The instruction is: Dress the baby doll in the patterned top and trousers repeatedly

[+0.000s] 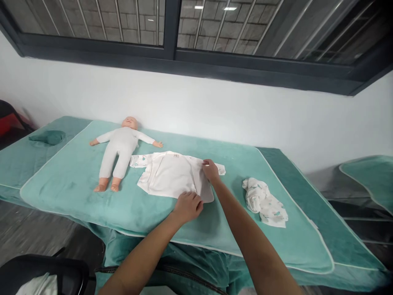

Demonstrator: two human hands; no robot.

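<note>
Nearest to us, we record two bare forearms, the left forearm rising from seven o'clock and the right forearm from five, with twelve taken as the wall.

We find the white shirt spread on the green mat, directly in front of the wearer. Its long axis runs sleeve to sleeve, close to nine-to-three, with the three-o'clock end set slightly nearer the wearer. The nine-o'clock sleeve and the three-o'clock sleeve both point outward, and the hem faces six.

We judge the decisive relation to be that between the right hand and the three-o'clock side of the shirt. The right hand is the nearer to that sleeve, which sits just beside it at three; the main body of the cloth lies from it toward eight to nine. Its fingertips appear closed together on the shirt's upper edge, in a pinch.

From the left hand, at the hem, the body of the shirt lies toward eleven, and the right hand toward one. We note its fingers curled at the cloth, but cannot tell whether they grip it, as the back of the hand hides the tips.

From the shirt, a doll lies on its back toward ten, and a cloth bundle lies well apart toward four, touched by neither hand.
</note>
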